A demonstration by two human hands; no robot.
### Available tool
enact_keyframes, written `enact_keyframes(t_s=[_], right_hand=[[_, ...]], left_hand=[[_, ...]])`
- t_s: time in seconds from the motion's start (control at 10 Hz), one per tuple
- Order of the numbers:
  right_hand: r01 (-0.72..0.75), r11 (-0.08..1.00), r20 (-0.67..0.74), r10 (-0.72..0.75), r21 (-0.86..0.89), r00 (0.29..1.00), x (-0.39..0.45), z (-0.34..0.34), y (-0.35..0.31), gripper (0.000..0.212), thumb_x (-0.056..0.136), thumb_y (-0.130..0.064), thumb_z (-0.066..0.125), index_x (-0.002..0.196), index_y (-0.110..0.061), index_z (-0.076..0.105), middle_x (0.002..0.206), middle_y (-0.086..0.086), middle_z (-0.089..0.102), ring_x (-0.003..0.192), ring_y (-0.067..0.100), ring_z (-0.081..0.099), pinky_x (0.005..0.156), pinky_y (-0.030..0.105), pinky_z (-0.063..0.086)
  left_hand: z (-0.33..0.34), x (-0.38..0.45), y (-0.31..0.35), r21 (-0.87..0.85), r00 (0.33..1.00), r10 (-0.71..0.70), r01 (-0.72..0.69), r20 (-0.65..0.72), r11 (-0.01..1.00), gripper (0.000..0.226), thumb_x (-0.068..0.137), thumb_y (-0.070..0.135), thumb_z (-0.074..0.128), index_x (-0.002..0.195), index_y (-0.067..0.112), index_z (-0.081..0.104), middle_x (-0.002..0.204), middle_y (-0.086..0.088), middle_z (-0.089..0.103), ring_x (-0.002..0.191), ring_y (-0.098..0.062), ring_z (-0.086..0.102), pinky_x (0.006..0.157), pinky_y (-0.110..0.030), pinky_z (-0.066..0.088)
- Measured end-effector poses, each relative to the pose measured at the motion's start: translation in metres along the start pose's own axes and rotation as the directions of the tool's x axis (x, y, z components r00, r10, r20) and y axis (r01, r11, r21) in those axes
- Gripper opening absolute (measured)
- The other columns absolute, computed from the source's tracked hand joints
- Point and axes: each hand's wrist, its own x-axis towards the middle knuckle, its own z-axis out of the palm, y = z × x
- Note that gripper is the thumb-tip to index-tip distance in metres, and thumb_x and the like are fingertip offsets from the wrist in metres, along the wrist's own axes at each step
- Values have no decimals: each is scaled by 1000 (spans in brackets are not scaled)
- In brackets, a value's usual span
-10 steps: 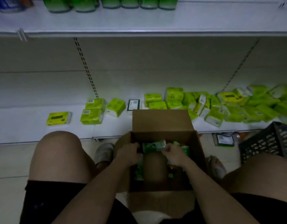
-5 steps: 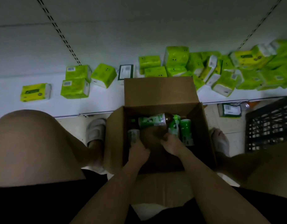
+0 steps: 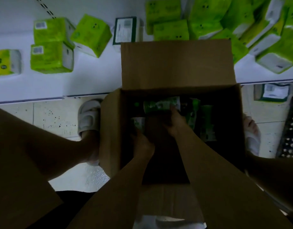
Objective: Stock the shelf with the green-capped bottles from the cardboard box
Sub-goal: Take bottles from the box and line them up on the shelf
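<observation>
Cardboard, plain brown, made up the open box (image 3: 175,63) that stood on the pale floor (image 3: 51,116) between the person's knees, its far flap raised against the edge of the white shelf (image 3: 92,80). In the head view, both arms reached down into the box. The right hand (image 3: 175,123) had its fingers curled onto a bottle (image 3: 160,104) that lay on its side across the far part of the box, green label up, so that grip was closed on the bottle. The left hand (image 3: 142,142) sat lower and nearer, its fingers bent round a second bottle (image 3: 138,123) standing by the left wall; the dim light hid the fingertips, but the grip looked clamped on it. More bottles (image 3: 206,123) with green labels stood against the right side of the box, just beside the right wrist. On the shelf beyond lay many green tissue packs (image 3: 51,57), scattered on the left and heaped on the right. A white slipper (image 3: 88,116) showed on the floor left of the box, and a dark plastic crate (image 3: 291,129) at the right edge.
</observation>
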Motion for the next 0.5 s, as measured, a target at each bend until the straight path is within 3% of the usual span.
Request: enact_keyframes(t_s=[0.1,0.2,0.3,0.4,0.5], right_hand=[[6,997,22,-7,80,1000,2,13,-7,72,81,-47,71,141,-16,47,132,16,57,113,36,59,95,50,54],[23,989,8,-25,147,1000,4,23,-17,58,92,-32,64,143,-14,44,136,18,54,115,37,57,95,51,53],[63,986,-65,-53,156,996,3,18,-10,67,91,-32,66,148,-14,36,138,14,51,120,36,55,98,48,51],[101,982,-74,-91,159,993,0,-2,9,73,85,-38,71,147,-15,39,143,9,49,125,32,52,100,44,49],[131,986,-79,-124,98,989,-11,-28,23,91,65,-48,81,144,-22,44,144,6,50,126,32,52,105,48,46]], left_hand=[[10,2,-7,86,997,-60,64,-47,994,84,96,23,51,152,10,-11,159,-19,-4,148,-37,6,119,-47,19],[12,-2,-4,19,996,-41,43,-76,999,76,96,14,48,153,10,-3,158,-21,4,146,-38,14,118,-44,22],[9,1,-4,-56,994,-15,9,-110,998,76,91,5,52,152,9,8,152,-25,22,137,-41,33,109,-41,31],[8,27,-11,-100,999,-11,5,-51,995,73,94,29,56,153,18,16,151,-16,33,133,-37,40,110,-45,36],[18,52,-18,-479,997,-73,53,-24,876,64,95,53,43,150,24,29,152,-10,37,133,-33,41,111,-47,34]])
